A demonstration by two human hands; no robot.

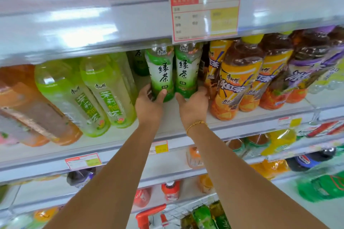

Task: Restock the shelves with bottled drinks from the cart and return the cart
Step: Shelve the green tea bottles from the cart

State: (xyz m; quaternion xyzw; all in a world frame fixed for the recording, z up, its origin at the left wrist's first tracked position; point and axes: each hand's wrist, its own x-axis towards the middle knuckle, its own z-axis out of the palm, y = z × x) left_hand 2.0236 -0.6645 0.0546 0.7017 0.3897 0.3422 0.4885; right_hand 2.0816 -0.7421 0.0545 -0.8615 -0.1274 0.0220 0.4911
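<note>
Left hand (149,104) grips one green tea bottle (161,72), right hand (193,106) the other green tea bottle (187,70) — both upright on the shelf (251,115). Push back evenly, labels forward, bases flat — avoid nudging the orange-labelled bottles (236,82).

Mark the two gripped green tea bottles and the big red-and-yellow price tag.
Left green-labelled clear plastic tea bottle (160,72): head view, middle of label.
Right green-labelled clear plastic tea bottle (187,69): head view, middle of label.
Red-and-yellow rectangular price tag (204,16): head view, centre of its face.
</note>
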